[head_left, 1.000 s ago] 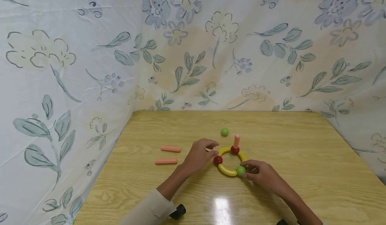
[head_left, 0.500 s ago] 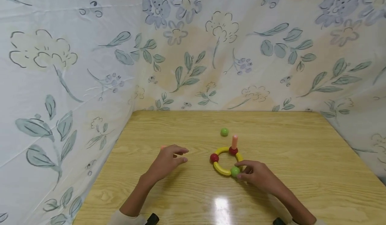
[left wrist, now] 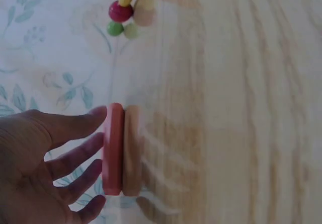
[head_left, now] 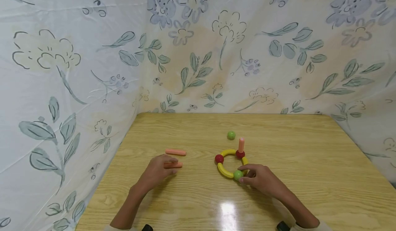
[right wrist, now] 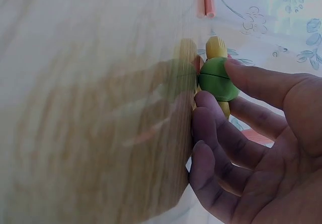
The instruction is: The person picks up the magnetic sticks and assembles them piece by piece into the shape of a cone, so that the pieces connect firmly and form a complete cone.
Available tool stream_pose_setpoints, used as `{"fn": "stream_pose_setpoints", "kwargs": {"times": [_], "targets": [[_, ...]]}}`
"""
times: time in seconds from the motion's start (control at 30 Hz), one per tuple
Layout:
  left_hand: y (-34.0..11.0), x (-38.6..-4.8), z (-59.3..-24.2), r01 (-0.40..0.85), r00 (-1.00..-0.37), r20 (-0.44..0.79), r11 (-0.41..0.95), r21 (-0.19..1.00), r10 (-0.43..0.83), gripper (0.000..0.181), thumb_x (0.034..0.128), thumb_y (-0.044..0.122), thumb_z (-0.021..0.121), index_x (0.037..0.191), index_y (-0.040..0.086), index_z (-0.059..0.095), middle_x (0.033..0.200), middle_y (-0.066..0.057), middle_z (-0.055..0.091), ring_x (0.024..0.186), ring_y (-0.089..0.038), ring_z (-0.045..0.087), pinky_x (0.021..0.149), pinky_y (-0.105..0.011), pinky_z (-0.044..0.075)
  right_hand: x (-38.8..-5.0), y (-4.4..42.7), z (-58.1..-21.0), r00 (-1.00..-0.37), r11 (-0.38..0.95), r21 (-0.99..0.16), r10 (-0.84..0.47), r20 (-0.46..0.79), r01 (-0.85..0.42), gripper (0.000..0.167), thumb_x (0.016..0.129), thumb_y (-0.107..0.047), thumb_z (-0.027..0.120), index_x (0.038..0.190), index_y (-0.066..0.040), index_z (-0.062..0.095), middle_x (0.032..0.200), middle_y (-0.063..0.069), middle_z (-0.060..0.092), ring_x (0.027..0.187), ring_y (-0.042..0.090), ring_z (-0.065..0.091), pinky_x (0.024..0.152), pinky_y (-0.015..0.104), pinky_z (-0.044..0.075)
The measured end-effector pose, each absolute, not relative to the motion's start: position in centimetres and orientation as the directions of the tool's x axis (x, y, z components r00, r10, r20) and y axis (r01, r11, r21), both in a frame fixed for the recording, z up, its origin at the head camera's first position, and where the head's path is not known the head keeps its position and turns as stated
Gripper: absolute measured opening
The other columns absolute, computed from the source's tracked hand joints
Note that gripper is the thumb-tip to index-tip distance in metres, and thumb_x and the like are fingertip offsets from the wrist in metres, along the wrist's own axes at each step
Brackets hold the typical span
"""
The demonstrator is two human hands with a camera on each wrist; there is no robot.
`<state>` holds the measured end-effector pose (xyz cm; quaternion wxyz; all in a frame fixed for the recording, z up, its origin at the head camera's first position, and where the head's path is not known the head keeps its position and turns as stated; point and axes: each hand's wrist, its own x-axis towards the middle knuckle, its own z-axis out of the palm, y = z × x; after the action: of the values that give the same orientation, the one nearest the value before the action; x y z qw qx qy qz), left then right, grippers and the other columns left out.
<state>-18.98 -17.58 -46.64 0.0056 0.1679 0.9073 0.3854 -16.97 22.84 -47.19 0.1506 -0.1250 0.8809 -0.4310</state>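
On the table lies a ring of yellow curved rods [head_left: 224, 171] joined by two red balls [head_left: 219, 158] and a green ball [head_left: 238, 175]. One salmon stick [head_left: 241, 145] stands upright on the farther red ball. My right hand [head_left: 263, 180] pinches the green ball between thumb and fingers, as the right wrist view [right wrist: 219, 80] also shows. At the left, my left hand [head_left: 156, 172] hovers around the nearer loose salmon stick [left wrist: 113, 148], thumb and fingers spread beside it. Whether the fingertips touch that stick, I cannot tell.
Another salmon stick [head_left: 175, 152] lies just beyond the left hand. A loose green ball [head_left: 231, 135] sits behind the ring. Floral cloth [head_left: 198, 52] hangs along the back and sides of the wooden table [head_left: 294, 138].
My left hand has left the ring and moved left to the nearer loose stick. The ring has shifted slightly left, with the right hand still holding its green ball.
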Motion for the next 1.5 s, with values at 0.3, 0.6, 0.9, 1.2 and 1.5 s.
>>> {"fn": "stream_pose_setpoints", "kwargs": {"times": [0.3,0.6,0.9,1.2,1.5], "targets": [[-17.6,-19.1,-46.7,0.292,-0.953,0.138,0.693,0.659,0.271,0.033,0.0851,-0.004,0.084,0.117,0.004,0.08,0.118,-0.011,0.077,0.109,-0.034,0.072,0.087,-0.051,0.059,-17.0,22.9,-47.2,-0.924,0.599,-0.794,-0.355,-0.144,-0.107,0.045,0.097,-0.028,0.079,0.134,-0.004,0.07,0.096,0.006,0.075,0.08,0.017,0.069,0.063,0.033,0.056],[-17.9,-19.4,-47.5,0.36,-0.931,0.192,0.683,0.636,0.311,0.03,0.0859,-0.013,0.078,0.112,0.003,0.08,0.111,-0.011,0.077,0.097,-0.028,0.071,0.079,-0.04,0.059,-16.9,23.0,-47.3,-0.923,0.605,-0.788,-0.359,-0.142,-0.114,0.046,0.098,-0.029,0.078,0.135,-0.003,0.07,0.095,0.005,0.075,0.079,0.016,0.069,0.062,0.032,0.056],[-18.1,-19.4,-48.0,0.308,-0.944,0.133,0.664,0.681,0.301,0.035,0.0871,-0.016,0.074,0.118,0.001,0.078,0.117,-0.013,0.076,0.108,-0.034,0.071,0.084,-0.046,0.06,-16.8,22.8,-47.3,-0.932,0.631,-0.769,-0.33,-0.151,-0.099,0.045,0.097,-0.028,0.08,0.134,-0.005,0.071,0.094,0.004,0.075,0.08,0.015,0.068,0.063,0.031,0.055],[-16.9,-19.5,-47.6,0.317,-0.943,0.166,0.624,0.715,0.289,0.021,0.0966,0.007,0.077,0.117,0.007,0.079,0.116,-0.008,0.077,0.098,-0.025,0.074,0.076,-0.031,0.06,-16.7,22.8,-47.2,-0.929,0.624,-0.773,-0.341,-0.141,-0.111,0.046,0.097,-0.028,0.079,0.135,-0.003,0.07,0.093,0.004,0.074,0.08,0.016,0.067,0.063,0.031,0.055],[-13.3,-20.1,-47.4,0.391,-0.915,0.23,0.584,0.711,0.332,0.021,0.0996,0.002,0.072,0.12,0.002,0.077,0.12,-0.011,0.075,0.102,-0.028,0.075,0.085,-0.039,0.062,-16.7,22.7,-47.5,-0.934,0.631,-0.771,-0.32,-0.157,-0.086,0.046,0.096,-0.028,0.08,0.135,-0.004,0.07,0.094,0.004,0.074,0.081,0.016,0.067,0.064,0.031,0.055]]}}
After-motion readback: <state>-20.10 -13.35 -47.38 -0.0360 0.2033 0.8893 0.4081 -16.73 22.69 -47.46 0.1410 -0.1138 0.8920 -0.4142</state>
